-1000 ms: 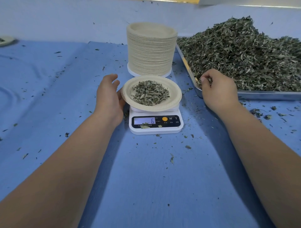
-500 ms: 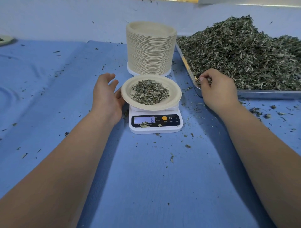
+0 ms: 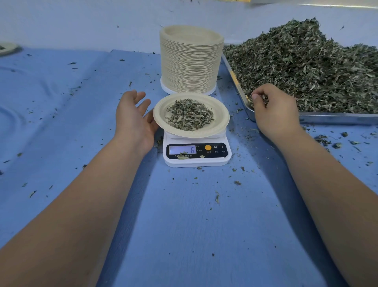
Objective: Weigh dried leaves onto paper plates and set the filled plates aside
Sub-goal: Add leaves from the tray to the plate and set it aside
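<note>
Your right hand [image 3: 274,114] pinches dried leaves [image 3: 306,67] in the tray [image 3: 337,118]. Your left hand [image 3: 133,118] hangs slack beside the paper plate [image 3: 222,120], perhaps touching it.

A blue cloth [image 3: 184,225] covers the whole work surface and fills most of the view. It lies in 2 layers: an upper sheet runs down the middle, and its left edge [image 3: 96,69] slants from the far side toward the near left over the sheet below. At the far left the lower sheet is rumpled into curved ripples [image 3: 12,118]. Behind the cloth rises a pale grey-blue surface [image 3: 81,22]; whether it is a wall or more of the table cannot be told. A short yellow strip [image 3: 241,0] and a bright pale band [image 3: 337,5] show at the top edge. The light is soft and even, with faint shadows on the cloth.
</note>
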